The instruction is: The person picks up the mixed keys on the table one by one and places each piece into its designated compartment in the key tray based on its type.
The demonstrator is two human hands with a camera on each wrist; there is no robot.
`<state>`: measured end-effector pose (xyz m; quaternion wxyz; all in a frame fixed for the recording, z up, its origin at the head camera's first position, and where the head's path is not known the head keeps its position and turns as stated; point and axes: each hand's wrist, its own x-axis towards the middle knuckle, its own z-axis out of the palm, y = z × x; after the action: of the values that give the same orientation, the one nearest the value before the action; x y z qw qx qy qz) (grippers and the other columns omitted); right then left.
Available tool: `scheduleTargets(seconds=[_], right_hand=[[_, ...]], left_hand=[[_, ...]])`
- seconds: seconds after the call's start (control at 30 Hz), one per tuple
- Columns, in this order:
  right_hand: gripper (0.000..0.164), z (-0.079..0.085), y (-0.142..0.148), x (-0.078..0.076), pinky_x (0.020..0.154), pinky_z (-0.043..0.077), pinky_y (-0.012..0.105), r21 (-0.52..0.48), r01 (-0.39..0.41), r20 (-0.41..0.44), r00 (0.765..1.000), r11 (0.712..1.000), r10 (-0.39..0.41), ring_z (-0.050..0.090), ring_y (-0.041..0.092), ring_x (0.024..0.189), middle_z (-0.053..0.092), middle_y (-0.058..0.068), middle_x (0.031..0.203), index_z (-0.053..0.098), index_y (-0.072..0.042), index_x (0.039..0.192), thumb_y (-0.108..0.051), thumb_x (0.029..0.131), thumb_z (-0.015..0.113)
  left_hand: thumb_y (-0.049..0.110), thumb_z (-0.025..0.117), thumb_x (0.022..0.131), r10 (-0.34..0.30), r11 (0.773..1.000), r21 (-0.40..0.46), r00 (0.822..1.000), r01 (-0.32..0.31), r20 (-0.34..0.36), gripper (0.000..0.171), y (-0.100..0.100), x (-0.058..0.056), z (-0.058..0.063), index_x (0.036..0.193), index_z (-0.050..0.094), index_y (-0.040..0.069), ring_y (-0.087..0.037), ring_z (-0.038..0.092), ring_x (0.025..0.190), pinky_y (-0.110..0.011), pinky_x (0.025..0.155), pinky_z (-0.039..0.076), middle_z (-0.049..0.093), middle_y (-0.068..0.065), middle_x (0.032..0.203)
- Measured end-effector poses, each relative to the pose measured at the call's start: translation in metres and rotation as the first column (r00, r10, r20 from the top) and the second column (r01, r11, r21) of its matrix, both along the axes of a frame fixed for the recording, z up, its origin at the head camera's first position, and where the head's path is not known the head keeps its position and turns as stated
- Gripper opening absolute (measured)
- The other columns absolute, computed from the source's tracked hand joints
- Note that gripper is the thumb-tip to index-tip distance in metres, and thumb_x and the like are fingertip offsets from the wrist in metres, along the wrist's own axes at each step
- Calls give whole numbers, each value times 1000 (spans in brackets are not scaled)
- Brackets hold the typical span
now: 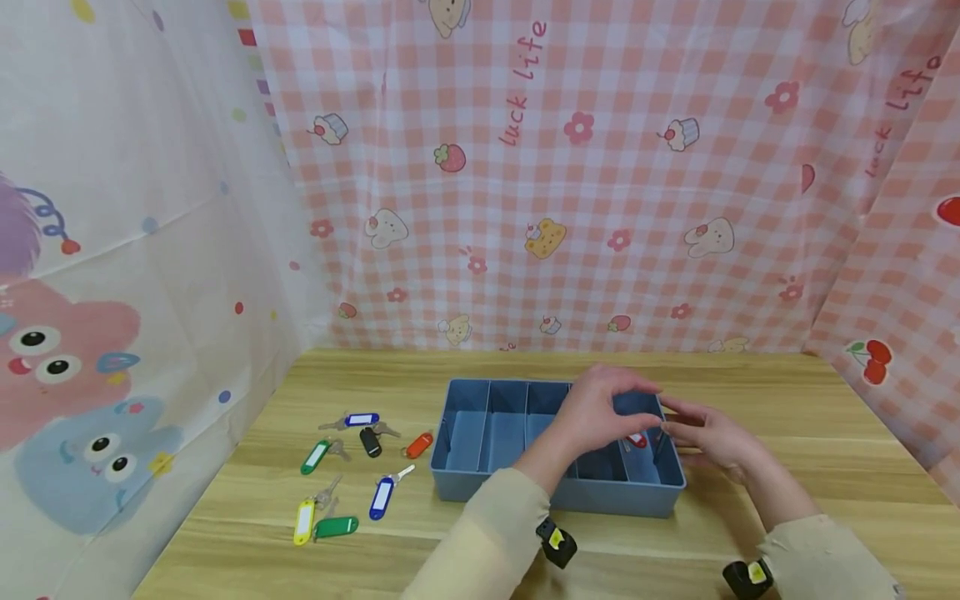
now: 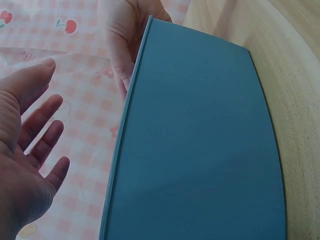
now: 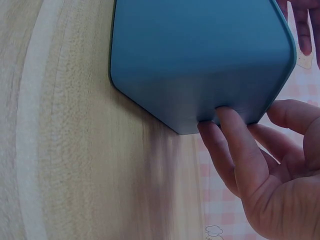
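A blue-grey divided storage box (image 1: 517, 487) sits on the table, seen from outside in both wrist views. My left hand (image 1: 592, 412) hovers over its right-hand compartments, thumb and fingers spread apart with nothing between them. In the left wrist view the fingers of that hand (image 2: 30, 145) are loosely extended beside the rim. At the box's right end, my right hand (image 1: 712, 437) grips the end wall. Its fingers (image 3: 240, 145) press the outer face while the thumb reaches over the rim. A red key tag (image 1: 637, 440) lies inside the rightmost compartment, partly hidden by my left hand.
Left of the box lie several tagged keys: blue tags (image 1: 382, 497), green tags (image 1: 336, 527), a yellow tag (image 1: 303, 522), a black tag (image 1: 370, 442) and an orange-red tag (image 1: 418, 445). A pink checked cloth (image 1: 555, 183) hangs behind the wooden table (image 1: 225, 533).
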<state>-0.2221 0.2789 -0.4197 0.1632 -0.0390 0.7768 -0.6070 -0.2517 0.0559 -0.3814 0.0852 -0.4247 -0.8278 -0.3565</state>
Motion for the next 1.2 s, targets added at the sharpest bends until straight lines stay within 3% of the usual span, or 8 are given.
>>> scheduleTargets(seconds=[0.2, 0.4, 0.87, 1.2], right_hand=[[66, -1, -1, 0, 85, 55, 42, -28, 1, -4, 1000, 1000, -1, 62, 24, 106, 47, 34, 137, 14, 10, 152, -10, 102, 53], [66, -1, -2, -1, 86, 55, 43, -28, 3, 0, 1000, 1000, -3, 61, 28, 109, 40, 39, 141, 15, 10, 152, -12, 102, 53], [65, 0, -2, -1, 88, 54, 46, 31, 18, 11, 1000, 999, -18, 59, 34, 115, 32, 41, 145, 17, 8, 153, -14, 103, 53], [66, -2, -2, -1, 87, 54, 46, 6, 15, 5, 1000, 1000, -15, 59, 33, 113, 32, 41, 145, 16, 7, 153, -12, 103, 53]], left_hand=[[34, 76, 88, 11, 1000, -10, 1000, -11, -21, 42, -9, 6, 1, 127, 68, 18, -5, 53, 117, -19, 103, 35, 67, 9, 122], [33, 77, 88, 2, 1000, 22, 1000, -1, -27, 44, -20, 8, 0, 128, 68, 17, -6, 52, 122, -25, 107, 34, 67, 7, 124], [32, 80, 85, 18, 999, 36, 996, -15, -86, 45, -41, 16, -1, 126, 68, 18, -11, 52, 122, -32, 108, 35, 66, 5, 125], [27, 82, 83, 11, 996, 88, 996, -2, -92, 46, -64, 19, 2, 125, 69, 14, -18, 53, 120, -38, 105, 38, 68, 1, 123]])
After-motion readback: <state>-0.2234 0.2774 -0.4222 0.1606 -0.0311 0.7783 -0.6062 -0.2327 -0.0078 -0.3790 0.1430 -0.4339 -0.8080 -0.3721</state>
